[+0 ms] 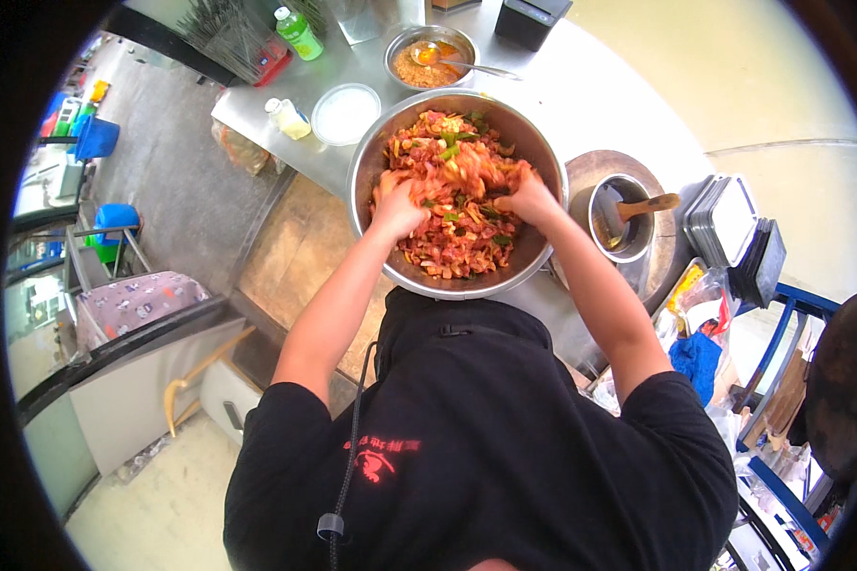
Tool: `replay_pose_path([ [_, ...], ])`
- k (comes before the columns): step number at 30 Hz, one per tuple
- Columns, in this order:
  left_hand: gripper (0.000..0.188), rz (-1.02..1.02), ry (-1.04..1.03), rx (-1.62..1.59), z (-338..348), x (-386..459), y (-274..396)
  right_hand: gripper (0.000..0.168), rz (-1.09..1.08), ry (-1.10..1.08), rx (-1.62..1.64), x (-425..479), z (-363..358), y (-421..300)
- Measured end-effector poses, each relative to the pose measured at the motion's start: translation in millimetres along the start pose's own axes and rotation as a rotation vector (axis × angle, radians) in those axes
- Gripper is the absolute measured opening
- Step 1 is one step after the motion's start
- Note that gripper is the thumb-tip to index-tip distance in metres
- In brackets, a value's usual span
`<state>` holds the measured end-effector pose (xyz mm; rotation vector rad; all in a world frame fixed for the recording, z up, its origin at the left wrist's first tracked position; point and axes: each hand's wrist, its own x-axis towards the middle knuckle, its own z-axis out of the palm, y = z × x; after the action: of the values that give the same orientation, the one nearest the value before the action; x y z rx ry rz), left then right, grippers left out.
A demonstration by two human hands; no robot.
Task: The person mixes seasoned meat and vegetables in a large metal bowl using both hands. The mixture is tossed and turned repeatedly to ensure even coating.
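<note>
A large stainless-steel mixing bowl stands on the metal counter, right against my front. It holds a heap of small reddish pieces of raw meat, mixed with pale slices and bits of green vegetable. My left hand is sunk into the left of the heap, its fingers partly hidden by meat. On the opposite side, my right hand grips into the same mixture. Between both hands a clump of meat is blurred by motion. Fingers of both hands are coated red.
Beyond the bowl are a smaller steel bowl of minced seasoning with a spoon, a round plastic lid, a small bottle and a green-labelled bottle. To the right, a steel pot with a wooden-handled tool sits on a round wooden board.
</note>
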<state>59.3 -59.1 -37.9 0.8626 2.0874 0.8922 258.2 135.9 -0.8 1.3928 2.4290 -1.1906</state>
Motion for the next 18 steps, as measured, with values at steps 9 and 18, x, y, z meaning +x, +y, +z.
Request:
replay_pose_path([
  [9,0.067,-0.519,-0.188,-0.923,27.1,-36.5,69.6,0.087,0.215,-0.44,1.254,-44.9,81.6,-29.8],
  [18,0.034,0.003,-0.029,-1.028,-9.0,-22.7,93.5,0.068,-0.298,-0.128,0.835,-32.7,-1.0,-89.5],
])
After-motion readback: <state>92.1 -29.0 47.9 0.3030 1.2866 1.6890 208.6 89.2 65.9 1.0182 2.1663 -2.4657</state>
